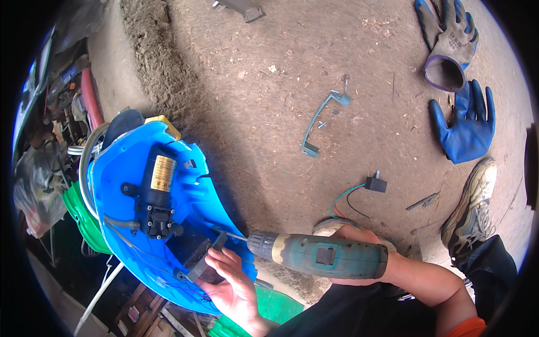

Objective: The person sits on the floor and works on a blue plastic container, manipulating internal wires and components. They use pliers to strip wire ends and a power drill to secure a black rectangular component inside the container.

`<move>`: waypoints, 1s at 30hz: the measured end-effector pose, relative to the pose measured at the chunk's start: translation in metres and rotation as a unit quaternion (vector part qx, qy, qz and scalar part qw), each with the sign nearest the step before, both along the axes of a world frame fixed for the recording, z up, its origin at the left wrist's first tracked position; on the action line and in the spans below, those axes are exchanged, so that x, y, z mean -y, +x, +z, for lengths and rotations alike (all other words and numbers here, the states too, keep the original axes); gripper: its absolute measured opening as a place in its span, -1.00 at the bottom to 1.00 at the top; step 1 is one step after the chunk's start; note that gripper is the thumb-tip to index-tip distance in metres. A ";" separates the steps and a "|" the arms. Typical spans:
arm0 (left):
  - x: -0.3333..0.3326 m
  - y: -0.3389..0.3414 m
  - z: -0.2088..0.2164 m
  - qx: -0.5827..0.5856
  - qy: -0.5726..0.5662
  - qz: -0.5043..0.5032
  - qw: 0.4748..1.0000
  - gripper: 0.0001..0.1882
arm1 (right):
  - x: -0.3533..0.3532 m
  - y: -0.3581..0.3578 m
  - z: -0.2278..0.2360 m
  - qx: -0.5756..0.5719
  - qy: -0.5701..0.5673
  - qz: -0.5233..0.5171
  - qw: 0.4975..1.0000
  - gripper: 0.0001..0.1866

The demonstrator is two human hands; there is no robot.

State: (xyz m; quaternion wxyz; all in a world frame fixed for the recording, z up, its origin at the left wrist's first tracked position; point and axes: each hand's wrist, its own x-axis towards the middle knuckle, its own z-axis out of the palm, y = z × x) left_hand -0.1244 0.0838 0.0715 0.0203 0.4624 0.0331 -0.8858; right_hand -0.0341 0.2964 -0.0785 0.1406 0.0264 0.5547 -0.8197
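Note:
My right hand [358, 233] is wrapped round the grip of a green cordless drill [314, 257], which lies across the view with its chuck to the left. The drill's long thin bit [233, 235] reaches to the upper end of a dark grey bar-shaped bracket [206, 259]. Thumb and fingers of my left hand [231, 283] pinch that bracket against the inside of a blue plastic shell [120, 168]. A dark block, partly hidden, sits behind the bracket. Further up in the shell is a black pump motor [159, 194] with a yellowish label, hose and thin wires.
On the dirt floor lie a curved green strap bracket [310, 126], a small black box with wires [376, 183], a blue-coated glove [469, 126] and a grey glove [452, 48]. Green plastic [278, 306] lies below the shell. Clutter and a plastic bag [39, 191] fill the left.

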 end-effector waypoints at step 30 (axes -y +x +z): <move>-0.001 0.007 0.001 -0.003 -0.043 -0.034 0.998 -0.29 | 0.007 0.004 0.003 0.082 -0.020 0.052 0.995 -0.55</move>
